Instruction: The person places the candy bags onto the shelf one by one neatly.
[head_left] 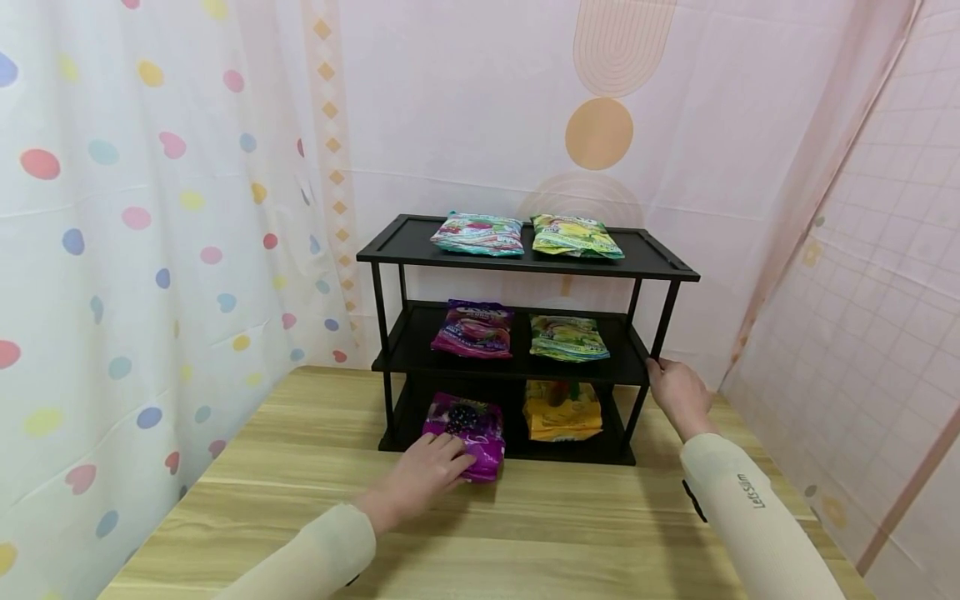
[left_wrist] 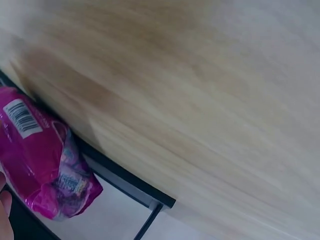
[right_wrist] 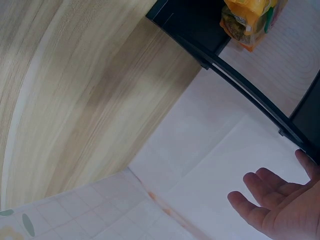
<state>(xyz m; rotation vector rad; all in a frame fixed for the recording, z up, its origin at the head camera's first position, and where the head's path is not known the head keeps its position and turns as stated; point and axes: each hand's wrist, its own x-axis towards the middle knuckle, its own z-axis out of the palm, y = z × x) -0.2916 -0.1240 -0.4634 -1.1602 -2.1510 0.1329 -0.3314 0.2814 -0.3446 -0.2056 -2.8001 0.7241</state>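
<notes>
My left hand (head_left: 423, 479) grips the near left part of a purple candy bag (head_left: 487, 425) with a blackberry picture. That bag lies tilted at the bottom shelf's left side, its near end jutting past the front edge. In the left wrist view, the bag (left_wrist: 35, 150) shows a barcode, with only bits of my fingers at the frame's left edge. My right hand (head_left: 681, 396) pinches the right front post of the black three-tier rack (head_left: 517, 367) at middle-shelf height. The right wrist view shows the other fingers of this hand (right_wrist: 285, 200) spread loosely off the post.
Beside the purple bag sits a yellow bag (head_left: 562, 417). The middle shelf carries a dark purple bag (head_left: 474, 329) and a green-yellow bag (head_left: 568, 337). On top lie a teal-white bag (head_left: 480, 233) and another green-yellow bag (head_left: 576, 236). Curtains (head_left: 465, 100) surround the wooden table (head_left: 300, 450).
</notes>
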